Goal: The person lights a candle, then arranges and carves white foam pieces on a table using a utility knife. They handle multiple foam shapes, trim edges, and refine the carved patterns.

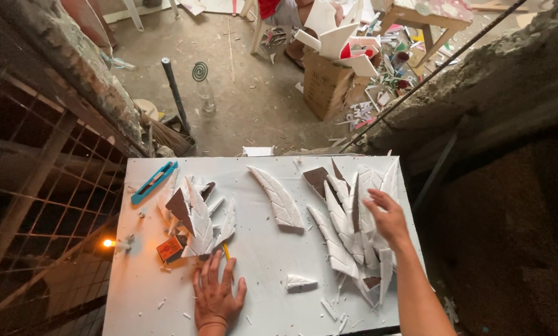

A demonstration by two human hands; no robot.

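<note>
The right hand [386, 216] lies with its fingers spread and slightly bent on a heap of white carved leaf pieces [353, 233] at the right side of the white table [260, 249]; it touches the top pieces but pinches nothing that I can see. The left hand [216, 295] is pressed flat on the bare table near the front edge, fingers spread, holding nothing, and its fingertips reach just beside a second, smaller heap of leaf pieces [198, 218]. A single leaf piece [279, 196] lies alone between the two heaps, and a small offcut [300, 283] lies in front of it. In my judgement the pieces look thin and light, so a push from the right hand could make the heap slide, and the outer pieces lie close to the right edge of the table, where they may fall and break. A small candle flame [108, 243] burns at the left edge, near an orange matchbox [170, 247] and the smaller heap; a piece that is pushed toward it could burn. The blue utility knife [154, 182] lies further back, well apart from both hands.
</note>
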